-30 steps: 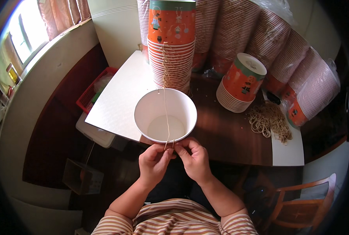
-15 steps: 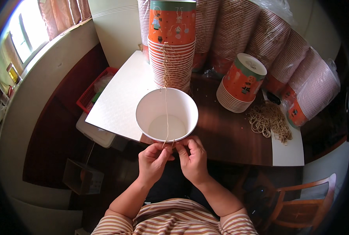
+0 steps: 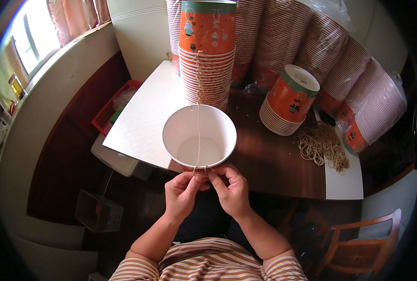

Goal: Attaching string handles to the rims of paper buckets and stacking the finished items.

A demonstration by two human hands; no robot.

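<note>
Pinching the cord [image 3: 199, 136], which runs straight ahead over the bucket [image 3: 221, 133], left hand [image 3: 181, 191] and right hand [image 3: 230, 188] sit equally near.

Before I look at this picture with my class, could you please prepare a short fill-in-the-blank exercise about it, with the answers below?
1. At the open bucket, the left hand and right hand hold a thin cord; this bucket's inside is ____.
2. A tangled pile of cords lies to the person's ____.
3. On the short stack of buckets, the band above the orange is ____.
4. The person's shirt has ____.

Missing words: white; right; green; stripes.
</note>
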